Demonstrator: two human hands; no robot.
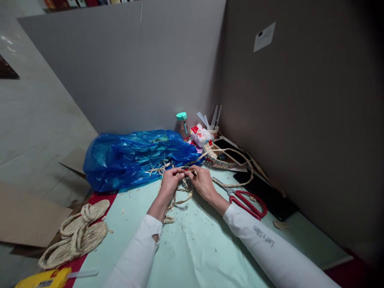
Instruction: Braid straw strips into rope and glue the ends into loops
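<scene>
Both hands meet over the middle of the table with their fingertips pinched close together. My left hand grips a strand of pale braided straw cord, whose loose lengths hang down between the hands onto the table. The same kind of cord is pinched in my right hand. A longer loop of braid curves out to the right, past the scissors. Red-handled scissors lie just right of my right wrist. Exactly how the strands cross at my fingertips is too small to tell.
A blue plastic bag lies behind the hands. Coiled braided slippers and a yellow glue gun are at the left edge. Behind are a green-lidded bottle, a tissue pack and a dark phone. Grey partitions enclose the table.
</scene>
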